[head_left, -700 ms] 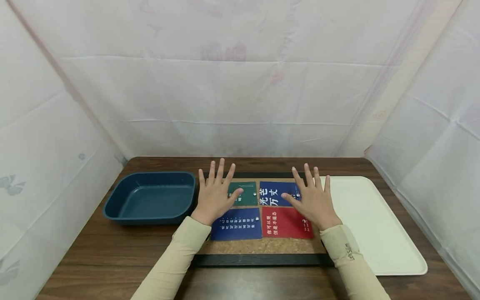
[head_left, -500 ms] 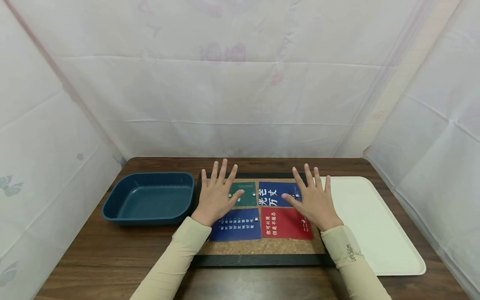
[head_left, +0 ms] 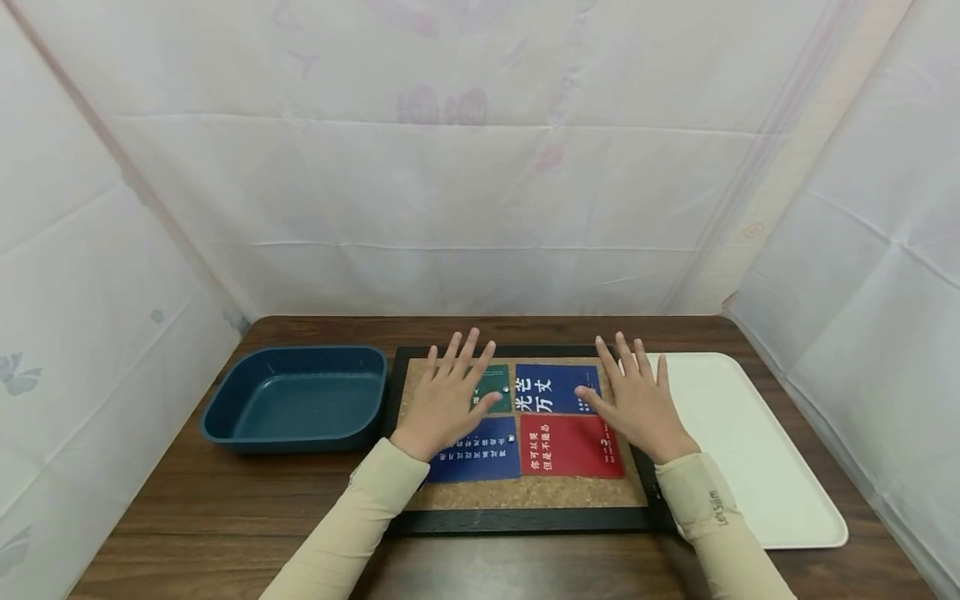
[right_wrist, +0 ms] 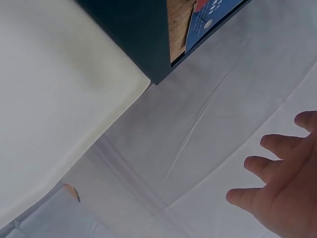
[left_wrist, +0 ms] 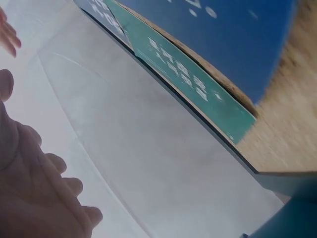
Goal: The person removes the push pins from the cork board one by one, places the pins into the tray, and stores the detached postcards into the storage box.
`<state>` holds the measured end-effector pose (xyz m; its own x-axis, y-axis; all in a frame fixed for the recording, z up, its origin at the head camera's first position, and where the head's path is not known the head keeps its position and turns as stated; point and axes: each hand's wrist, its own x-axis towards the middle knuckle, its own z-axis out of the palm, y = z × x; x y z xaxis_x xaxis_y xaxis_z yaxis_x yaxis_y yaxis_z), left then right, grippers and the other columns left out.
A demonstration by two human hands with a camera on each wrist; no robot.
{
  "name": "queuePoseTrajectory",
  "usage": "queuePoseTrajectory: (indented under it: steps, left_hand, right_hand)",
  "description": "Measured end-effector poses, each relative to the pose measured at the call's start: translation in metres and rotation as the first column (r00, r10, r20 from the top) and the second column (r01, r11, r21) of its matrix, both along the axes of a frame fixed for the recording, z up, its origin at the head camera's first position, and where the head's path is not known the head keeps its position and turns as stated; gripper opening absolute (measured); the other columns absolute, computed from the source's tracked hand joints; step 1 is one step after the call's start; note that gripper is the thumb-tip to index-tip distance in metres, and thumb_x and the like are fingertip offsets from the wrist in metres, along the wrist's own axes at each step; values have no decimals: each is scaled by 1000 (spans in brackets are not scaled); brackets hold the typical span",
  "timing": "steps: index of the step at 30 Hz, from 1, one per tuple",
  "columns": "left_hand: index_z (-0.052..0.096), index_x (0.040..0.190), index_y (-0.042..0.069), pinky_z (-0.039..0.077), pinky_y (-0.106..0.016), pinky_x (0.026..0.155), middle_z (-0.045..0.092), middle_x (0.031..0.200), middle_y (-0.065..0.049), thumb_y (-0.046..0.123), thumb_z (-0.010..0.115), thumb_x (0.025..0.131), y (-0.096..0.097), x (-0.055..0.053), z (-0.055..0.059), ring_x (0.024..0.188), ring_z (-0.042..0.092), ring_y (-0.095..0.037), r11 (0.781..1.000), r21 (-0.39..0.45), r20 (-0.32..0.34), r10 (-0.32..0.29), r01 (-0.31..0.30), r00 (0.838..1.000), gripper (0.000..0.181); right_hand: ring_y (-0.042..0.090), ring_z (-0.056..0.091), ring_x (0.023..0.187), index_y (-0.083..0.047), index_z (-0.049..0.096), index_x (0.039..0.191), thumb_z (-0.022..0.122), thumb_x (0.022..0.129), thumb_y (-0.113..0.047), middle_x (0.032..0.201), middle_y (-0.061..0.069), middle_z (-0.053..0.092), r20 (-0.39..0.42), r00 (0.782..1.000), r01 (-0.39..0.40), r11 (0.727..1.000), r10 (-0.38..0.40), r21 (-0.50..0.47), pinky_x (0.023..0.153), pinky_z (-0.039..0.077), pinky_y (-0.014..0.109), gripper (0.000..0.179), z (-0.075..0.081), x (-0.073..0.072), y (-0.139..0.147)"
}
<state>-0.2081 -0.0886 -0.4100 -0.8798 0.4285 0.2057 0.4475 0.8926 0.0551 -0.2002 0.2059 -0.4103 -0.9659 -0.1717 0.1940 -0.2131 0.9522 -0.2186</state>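
A black-framed cork board (head_left: pixel 525 496) lies flat on the table, bearing several printed cards. The green card (head_left: pixel 491 385) and a blue card (head_left: pixel 558 387) form its far row; another blue card (head_left: pixel 480 454) and a red card (head_left: pixel 572 446) form the near row. Small round pins show on some of them. My left hand (head_left: pixel 442 408), fingers spread and holding nothing, hovers above the left cards and partly hides them. Over the board's right edge my right hand (head_left: pixel 641 408) hovers likewise, fingers straight and apart. In both wrist views the palms are bare.
Left of the board stands a deep dark-teal tub (head_left: pixel 296 400). A cream tray (head_left: pixel 750 450) lies at the right, its left side next to the board's frame. White sheeting (head_left: pixel 480 183) rises behind the brown wooden table (head_left: pixel 202 517) and along both sides.
Both hands have shifted slightly to the right and a little nearer, still spread. More of the board's far left corner shows now. The cards keep their arrangement.
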Motion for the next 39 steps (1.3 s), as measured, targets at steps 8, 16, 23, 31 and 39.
queuePoseTrajectory:
  steps: [8, 16, 23, 31, 39]
  left_hand:
    - [7, 156, 22, 10, -51, 121, -3, 164, -4, 54, 36, 100, 16, 9, 1, 151, -1, -25, 995, 26, 43, -102, 101, 994, 71]
    - [6, 156, 23, 12, -49, 121, -1, 163, -1, 53, 35, 100, 31, 17, -5, 151, 0, -23, 984, 19, 119, -176, 175, 977, 70]
    - [14, 156, 22, 14, -47, 121, 9, 163, -2, 51, 39, 99, 47, 25, -10, 151, 7, -23, 958, 9, 177, -283, 286, 943, 69]
    - [18, 156, 20, 21, -46, 120, 15, 162, -3, 50, 36, 101, 60, 36, -14, 149, 15, -24, 930, -24, 209, -355, 368, 911, 65]
    - [19, 155, 21, 21, -46, 120, 14, 162, -2, 49, 37, 101, 70, 43, -15, 149, 16, -23, 911, -5, 277, -395, 412, 876, 64]
  right_hand:
    - [46, 8, 146, -14, 16, 156, 52, 91, -59, 159, 22, 15, 59, 998, -22, 999, 25, -49, 112, 1, 70, 86, 3, 2, 10]
    - [48, 22, 141, -4, 27, 152, 55, 93, -50, 155, 25, 25, 79, 995, -60, 993, 68, -101, 111, 20, 67, 80, 5, 3, 17]
    - [45, 39, 130, 2, 45, 140, 58, 94, -45, 141, 27, 44, 118, 989, -62, 982, 84, -177, 103, 39, 62, 67, 5, 4, 23]
    - [35, 59, 105, 3, 61, 117, 65, 92, -25, 111, 19, 63, 152, 979, -98, 967, 135, -234, 87, 53, 53, 38, 4, 0, 28]
    - [18, 60, 84, -3, 66, 99, 67, 91, -16, 90, 6, 65, 204, 956, -150, 950, 210, -275, 72, 56, 36, 15, 0, -2, 33]
